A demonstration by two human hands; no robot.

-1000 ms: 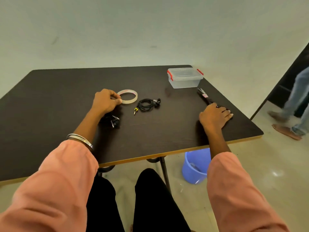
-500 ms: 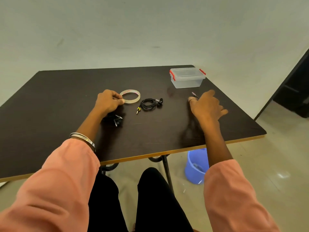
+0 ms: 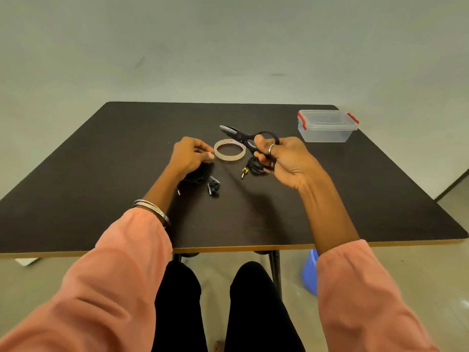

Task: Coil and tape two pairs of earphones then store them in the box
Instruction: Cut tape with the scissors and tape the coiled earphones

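Observation:
A roll of clear tape lies flat on the dark table. My left hand rests beside its left edge, fingers curled and pinching at the roll's rim or tape end. Under that wrist lies one black earphone bundle. A second black coil with a yellow plug lies partly hidden behind my right hand. That hand is raised above the table and grips black scissors by the handles, blades pointing left over the tape. The clear box with red latches stands closed at the far right.
A blue bucket stands on the floor under the table's right front edge. My knees sit under the front edge. A pale wall rises behind the table.
My right hand picked the scissors up from the table's right side and carried them left, above the tape and the second coil. My left hand stayed at the tape. The view swung left.

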